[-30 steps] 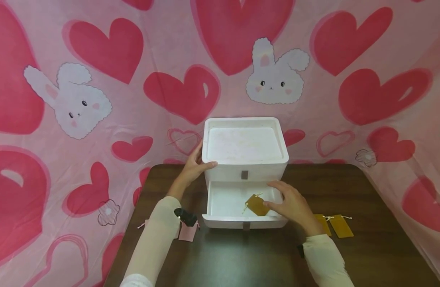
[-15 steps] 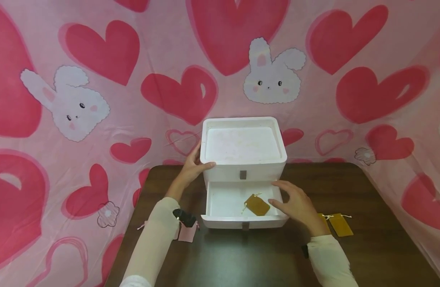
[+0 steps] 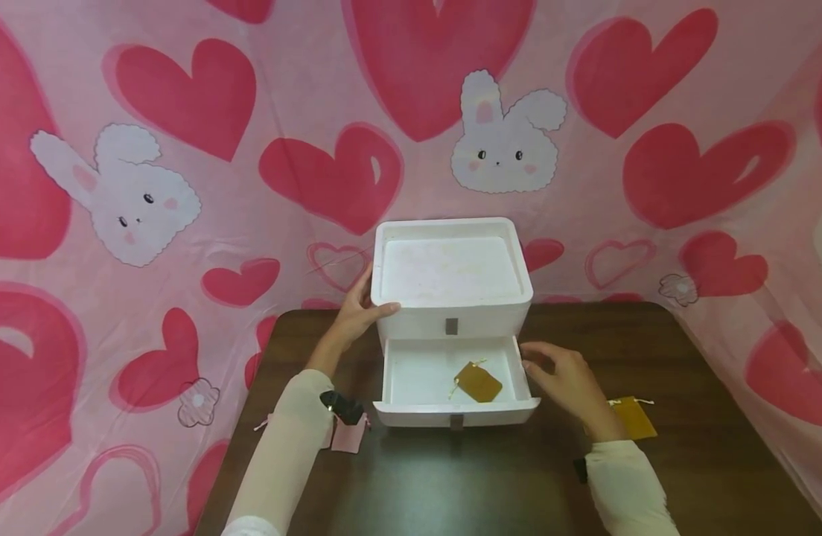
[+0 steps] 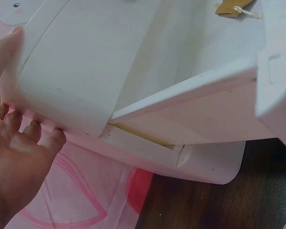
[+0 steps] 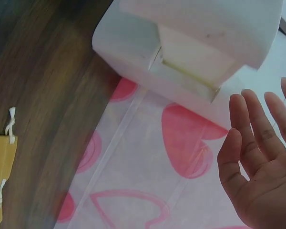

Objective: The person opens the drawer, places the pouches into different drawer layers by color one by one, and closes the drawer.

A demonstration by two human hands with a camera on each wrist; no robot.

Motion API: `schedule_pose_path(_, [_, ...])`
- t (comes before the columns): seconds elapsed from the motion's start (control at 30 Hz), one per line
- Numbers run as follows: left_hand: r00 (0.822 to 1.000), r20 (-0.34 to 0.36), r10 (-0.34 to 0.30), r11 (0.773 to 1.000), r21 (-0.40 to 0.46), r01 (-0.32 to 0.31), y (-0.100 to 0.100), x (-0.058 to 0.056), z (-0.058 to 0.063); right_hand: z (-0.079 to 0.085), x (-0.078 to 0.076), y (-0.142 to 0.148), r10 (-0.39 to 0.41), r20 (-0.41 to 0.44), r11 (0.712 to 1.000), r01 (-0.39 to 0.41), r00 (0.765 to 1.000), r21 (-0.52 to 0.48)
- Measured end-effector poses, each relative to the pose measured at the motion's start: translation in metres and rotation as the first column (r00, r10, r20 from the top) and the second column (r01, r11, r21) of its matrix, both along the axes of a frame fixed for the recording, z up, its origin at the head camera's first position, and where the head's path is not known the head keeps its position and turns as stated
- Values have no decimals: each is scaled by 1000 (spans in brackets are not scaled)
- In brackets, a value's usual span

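Note:
A white two-drawer storage box (image 3: 452,272) stands on the table with its lower drawer (image 3: 411,376) pulled out. In that drawer lies a mustard drawstring pouch (image 3: 479,383), its cord end also seen in the left wrist view. My left hand (image 3: 352,313) holds the box at its left side, thumb over the front upper edge and bent fingers (image 4: 33,129) against the side wall. Just right of the drawer, my right hand (image 3: 568,380) has loosely bent fingers and holds nothing. Whether its fingertips touch the drawer's side I cannot tell.
Mustard pouches (image 3: 635,417) lie on the dark wooden table (image 3: 424,484) at the right, partly hidden by the right arm. Pink pouches (image 3: 348,435) lie at the left, partly behind the left sleeve. A pink heart-patterned cloth (image 3: 304,89) hangs behind the table.
My right hand has moved right, from over the drawer and near the pouch inside to outside the drawer's right edge. The left hand stays on the box.

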State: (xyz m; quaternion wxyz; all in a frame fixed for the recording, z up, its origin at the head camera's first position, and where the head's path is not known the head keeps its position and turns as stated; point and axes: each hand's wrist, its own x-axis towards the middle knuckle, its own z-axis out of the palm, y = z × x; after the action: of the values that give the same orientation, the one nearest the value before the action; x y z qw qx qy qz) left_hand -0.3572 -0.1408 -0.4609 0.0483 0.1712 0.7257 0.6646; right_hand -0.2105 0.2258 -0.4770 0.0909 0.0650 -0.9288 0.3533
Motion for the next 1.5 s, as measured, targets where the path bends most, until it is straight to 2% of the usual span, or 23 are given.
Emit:
schedule_pose_path(0.23, [1000,16,-7,999,37,7,0,0,2,-2,5,17,-30,-5,999,30,1000,30])
schedule_pose_path(0.5, [1000,17,-12,1000,29,12,0,-1,0,-7,14,35,-46,11,998,46,999,47])
schedule_pose_path(0.9, [1000,23,-9,999,37,9,0,1,2,-15,18,56,-74,45,991,69,996,113])
schedule_pose_path(1.23, [1000,12,-16,999,46,15,1,-1,0,-37,17,81,-106,75,980,91,992,179])
schedule_pose_path(1.33, [1000,7,-19,999,50,18,1,0,1,-44,19,87,-121,102,976,100,987,193])
schedule_pose_path(1.5, [1000,5,-27,998,59,27,1,0,1,-52,22,96,-150,224,975,107,963,192])
